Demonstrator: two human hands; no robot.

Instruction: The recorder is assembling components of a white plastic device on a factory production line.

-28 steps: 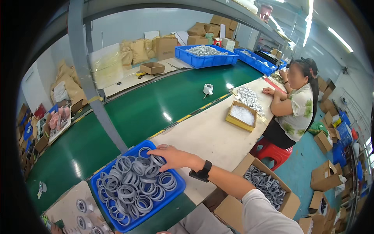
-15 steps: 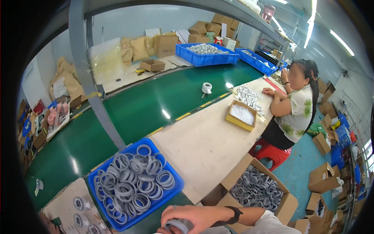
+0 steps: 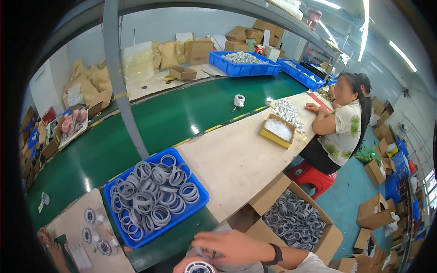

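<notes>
At the bottom edge, my left hand (image 3: 182,264) shows only in part, closed on a small round white device (image 3: 199,268) with a dark dial-like face. My right hand (image 3: 234,247), with a dark band at the wrist, reaches over from the right, its fingers bent round a grey ring (image 3: 198,251) just above the device. The fingers cover much of the ring. Just beyond my hands, a blue tray (image 3: 205,200) holds a heap of grey rings (image 3: 143,200).
A carton (image 3: 330,243) of more grey rings stands right of me. Several round white devices (image 3: 90,235) lie at lower left beside another person's hand (image 3: 57,255). A green conveyor (image 3: 182,118) runs behind the table (image 3: 227,154). A co-worker (image 3: 343,123) sits at right.
The white device has come into view in my left hand at the lower edge. My right hand has shifted slightly up and right with the grey ring. The view has tilted a little.
</notes>
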